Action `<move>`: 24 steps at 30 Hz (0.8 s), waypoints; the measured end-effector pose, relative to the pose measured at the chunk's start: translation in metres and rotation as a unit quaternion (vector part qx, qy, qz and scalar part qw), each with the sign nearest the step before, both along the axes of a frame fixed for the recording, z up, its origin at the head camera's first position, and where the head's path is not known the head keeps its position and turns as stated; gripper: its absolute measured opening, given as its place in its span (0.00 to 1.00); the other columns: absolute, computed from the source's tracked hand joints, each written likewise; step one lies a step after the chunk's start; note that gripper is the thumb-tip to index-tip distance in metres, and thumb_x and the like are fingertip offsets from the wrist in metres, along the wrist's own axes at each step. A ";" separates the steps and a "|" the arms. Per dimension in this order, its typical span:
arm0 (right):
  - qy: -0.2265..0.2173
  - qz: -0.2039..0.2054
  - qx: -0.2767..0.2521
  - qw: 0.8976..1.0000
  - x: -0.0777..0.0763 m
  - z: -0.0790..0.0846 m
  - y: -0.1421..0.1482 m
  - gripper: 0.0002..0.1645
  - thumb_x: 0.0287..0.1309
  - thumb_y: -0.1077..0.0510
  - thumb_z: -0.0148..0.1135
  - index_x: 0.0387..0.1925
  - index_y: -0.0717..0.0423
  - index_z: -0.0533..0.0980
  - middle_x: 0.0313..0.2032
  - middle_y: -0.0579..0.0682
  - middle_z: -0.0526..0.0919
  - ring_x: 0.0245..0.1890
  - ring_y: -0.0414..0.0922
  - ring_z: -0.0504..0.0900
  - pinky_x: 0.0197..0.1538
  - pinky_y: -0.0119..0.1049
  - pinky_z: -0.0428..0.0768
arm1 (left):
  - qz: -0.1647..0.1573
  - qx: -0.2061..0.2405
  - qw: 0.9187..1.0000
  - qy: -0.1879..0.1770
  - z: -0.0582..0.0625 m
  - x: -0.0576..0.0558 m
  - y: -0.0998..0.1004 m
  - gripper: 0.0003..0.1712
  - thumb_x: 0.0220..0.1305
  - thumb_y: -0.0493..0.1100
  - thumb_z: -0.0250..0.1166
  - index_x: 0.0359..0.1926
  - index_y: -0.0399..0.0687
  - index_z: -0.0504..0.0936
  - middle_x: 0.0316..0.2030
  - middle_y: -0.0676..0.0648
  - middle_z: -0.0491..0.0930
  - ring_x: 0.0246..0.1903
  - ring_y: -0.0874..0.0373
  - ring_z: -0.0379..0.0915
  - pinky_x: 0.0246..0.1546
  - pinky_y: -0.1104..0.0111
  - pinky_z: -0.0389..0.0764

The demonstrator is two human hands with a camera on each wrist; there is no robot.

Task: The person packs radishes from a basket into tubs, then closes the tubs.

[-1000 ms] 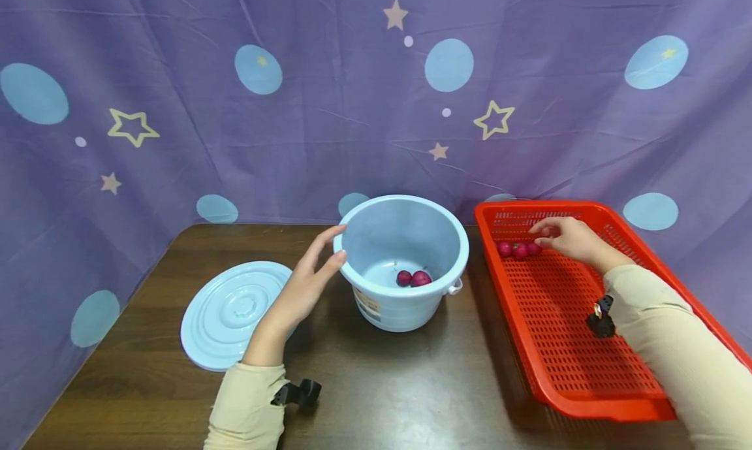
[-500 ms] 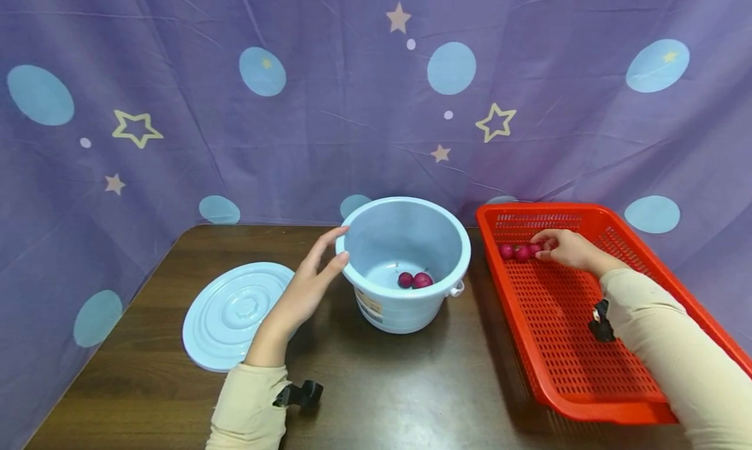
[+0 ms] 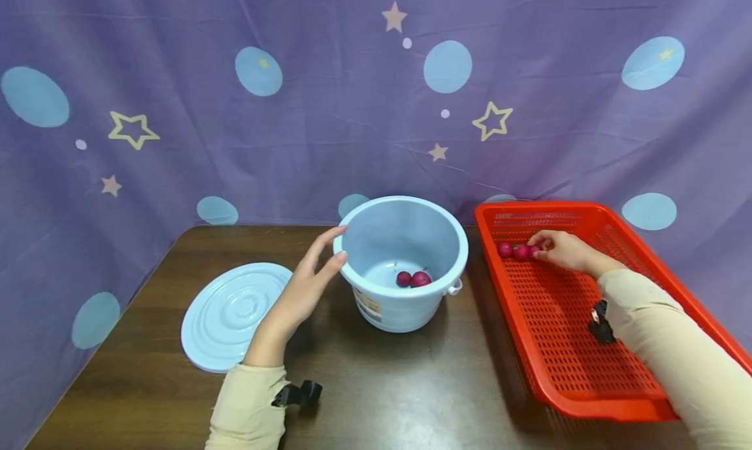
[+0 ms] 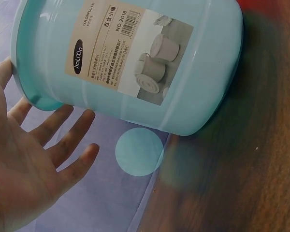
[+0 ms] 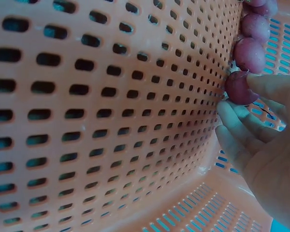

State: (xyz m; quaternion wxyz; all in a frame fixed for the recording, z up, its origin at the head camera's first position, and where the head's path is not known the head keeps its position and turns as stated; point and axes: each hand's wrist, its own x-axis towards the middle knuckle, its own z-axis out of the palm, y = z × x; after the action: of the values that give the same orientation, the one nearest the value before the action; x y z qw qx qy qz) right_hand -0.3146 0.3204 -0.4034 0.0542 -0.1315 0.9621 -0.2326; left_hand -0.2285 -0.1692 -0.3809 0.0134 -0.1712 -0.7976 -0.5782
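Observation:
A light blue plastic bucket (image 3: 399,311) stands upright on the table, with two red radishes (image 3: 420,279) at its bottom. My left hand (image 3: 301,292) touches the bucket's left rim with extended fingers and thumb; the left wrist view shows the paper label (image 4: 130,53) on the bucket's side. Inside the red basket (image 3: 578,409), my right hand (image 3: 565,251) pinches the radish (image 5: 239,89) at the near end of a row between thumb and fingers. Several other radishes (image 5: 250,54) lie beside it, along the basket's far end.
A round light blue lid (image 3: 229,322) lies flat on the dark wooden table (image 3: 376,385), left of the bucket and partly behind my left forearm. Behind the table hangs a purple curtain (image 3: 329,110) with stars and dots. The bucket's handle joint (image 3: 454,287) sticks out at its right.
My right hand has lowered onto the radish at the row's right end and its fingers have closed around it. The left hand stays at the bucket's rim.

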 end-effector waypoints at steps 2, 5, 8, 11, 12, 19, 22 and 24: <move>0.000 0.001 -0.001 1.000 -0.001 0.000 -0.001 0.14 0.63 0.61 0.63 0.47 0.65 0.77 0.34 0.56 0.79 0.35 0.51 0.74 0.39 0.44 0.72 | 0.004 0.001 1.000 0.000 -0.001 0.000 -0.001 0.28 0.75 0.54 0.54 0.72 0.66 0.63 0.65 0.45 0.65 0.63 0.50 0.59 0.64 0.47 0.61; -0.006 0.002 -0.002 1.000 0.000 0.003 -0.001 0.13 0.62 0.61 0.63 0.46 0.65 0.77 0.35 0.55 0.80 0.35 0.50 0.74 0.38 0.42 0.72 | 0.005 0.003 1.000 0.000 -0.002 0.000 -0.002 0.28 0.75 0.53 0.54 0.73 0.64 0.63 0.63 0.44 0.66 0.62 0.50 0.61 0.63 0.47 0.62; -0.009 0.004 -0.005 1.000 0.003 0.010 0.000 0.14 0.62 0.61 0.64 0.46 0.65 0.78 0.35 0.54 0.80 0.34 0.49 0.75 0.37 0.41 0.73 | 0.001 0.004 1.000 0.000 -0.002 -0.001 -0.001 0.28 0.75 0.53 0.54 0.73 0.64 0.62 0.64 0.44 0.65 0.64 0.50 0.59 0.64 0.46 0.61; 0.002 0.006 -0.010 1.000 0.006 0.020 0.002 0.14 0.63 0.60 0.64 0.47 0.65 0.78 0.34 0.53 0.80 0.35 0.49 0.75 0.38 0.43 0.73 | 0.000 0.004 1.000 -0.002 -0.001 0.000 0.001 0.28 0.75 0.54 0.54 0.73 0.66 0.62 0.66 0.46 0.64 0.65 0.50 0.59 0.64 0.45 0.60; 0.008 0.008 -0.010 1.000 0.007 0.023 0.002 0.14 0.64 0.60 0.64 0.48 0.65 0.78 0.35 0.53 0.81 0.36 0.50 0.76 0.39 0.44 0.74 | 0.000 0.003 1.000 -0.002 -0.001 0.000 0.001 0.28 0.75 0.54 0.54 0.73 0.66 0.62 0.66 0.46 0.64 0.65 0.50 0.59 0.64 0.45 0.61; 0.044 0.014 -0.019 0.999 0.016 0.048 -0.002 0.14 0.65 0.59 0.63 0.49 0.62 0.78 0.42 0.57 0.83 0.44 0.55 0.79 0.47 0.50 0.75 | 0.001 0.000 1.000 -0.003 -0.001 0.000 -0.001 0.28 0.75 0.54 0.54 0.73 0.64 0.62 0.67 0.45 0.63 0.66 0.49 0.57 0.65 0.43 0.58; 0.064 0.012 -0.022 0.998 0.022 0.059 -0.004 0.13 0.65 0.58 0.64 0.49 0.59 0.79 0.43 0.56 0.83 0.44 0.53 0.79 0.47 0.46 0.74 | 0.000 -0.002 1.000 -0.003 -0.001 -0.001 0.000 0.28 0.75 0.54 0.54 0.73 0.64 0.62 0.68 0.46 0.62 0.67 0.49 0.56 0.66 0.42 0.57; 0.075 0.010 -0.024 0.997 0.027 0.066 -0.007 0.13 0.65 0.56 0.64 0.49 0.57 0.79 0.43 0.55 0.84 0.43 0.51 0.80 0.46 0.43 0.74 | 0.001 -0.003 1.000 -0.002 -0.001 -0.001 0.000 0.28 0.75 0.54 0.53 0.73 0.64 0.62 0.68 0.46 0.62 0.67 0.49 0.55 0.66 0.42 0.56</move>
State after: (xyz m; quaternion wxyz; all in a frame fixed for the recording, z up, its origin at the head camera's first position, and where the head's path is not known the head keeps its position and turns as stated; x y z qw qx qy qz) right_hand -0.2877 0.3133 -0.3373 -0.0191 -0.1597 0.9563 -0.2441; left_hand -0.2296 -0.1689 -0.3819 0.0120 -0.1698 -0.7995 -0.5761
